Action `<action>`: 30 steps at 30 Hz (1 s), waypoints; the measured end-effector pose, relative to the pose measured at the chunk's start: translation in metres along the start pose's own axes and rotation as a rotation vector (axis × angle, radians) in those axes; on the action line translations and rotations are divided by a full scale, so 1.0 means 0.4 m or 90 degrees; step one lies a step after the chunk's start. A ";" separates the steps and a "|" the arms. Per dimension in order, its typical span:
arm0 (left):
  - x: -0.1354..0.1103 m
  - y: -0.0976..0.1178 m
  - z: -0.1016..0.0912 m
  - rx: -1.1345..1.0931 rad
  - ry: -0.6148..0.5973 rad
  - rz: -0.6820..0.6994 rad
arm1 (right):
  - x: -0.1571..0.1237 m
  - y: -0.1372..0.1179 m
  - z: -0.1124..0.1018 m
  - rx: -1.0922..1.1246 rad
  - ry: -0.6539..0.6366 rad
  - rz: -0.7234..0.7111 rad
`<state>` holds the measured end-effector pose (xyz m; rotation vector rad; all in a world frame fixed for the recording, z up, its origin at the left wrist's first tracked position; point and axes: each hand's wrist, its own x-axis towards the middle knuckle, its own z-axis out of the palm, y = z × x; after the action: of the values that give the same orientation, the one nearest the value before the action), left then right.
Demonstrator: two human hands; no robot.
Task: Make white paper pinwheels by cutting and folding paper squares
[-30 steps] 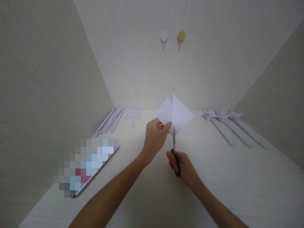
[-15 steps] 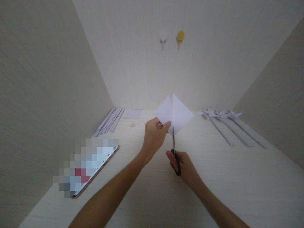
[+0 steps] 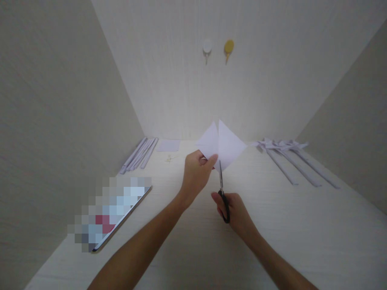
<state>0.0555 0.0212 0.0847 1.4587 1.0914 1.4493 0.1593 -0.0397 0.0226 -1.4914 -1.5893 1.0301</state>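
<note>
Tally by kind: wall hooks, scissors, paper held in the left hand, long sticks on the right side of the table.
Scissors: 1
Held paper: 1
Wall hooks: 2
Right-side sticks: 3
Total: 7

You face a pale, faintly streaked back wall point(image 3: 163, 80) at the far edge of the whitish counter point(image 3: 287, 225), with a greyer left wall point(image 3: 60, 100) and right wall point(image 3: 353, 96) along its side edges.

Left hand point(image 3: 196, 172) pinching, farther forward; right hand point(image 3: 235, 207) curled in grip
</note>
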 end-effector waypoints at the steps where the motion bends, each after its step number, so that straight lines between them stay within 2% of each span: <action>1: 0.000 -0.001 0.000 -0.008 -0.001 -0.004 | 0.000 0.001 0.000 -0.001 0.002 -0.004; 10: 0.000 0.015 0.000 -0.122 -0.035 -0.081 | 0.004 0.007 0.000 -0.002 0.001 -0.015; 30: -0.011 0.011 0.009 -0.096 -0.084 -0.108 | 0.002 -0.022 -0.011 0.071 0.022 -0.011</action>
<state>0.0596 0.0156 0.0874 1.3032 0.9781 1.2700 0.1596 -0.0387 0.0323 -1.4106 -1.4938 1.0609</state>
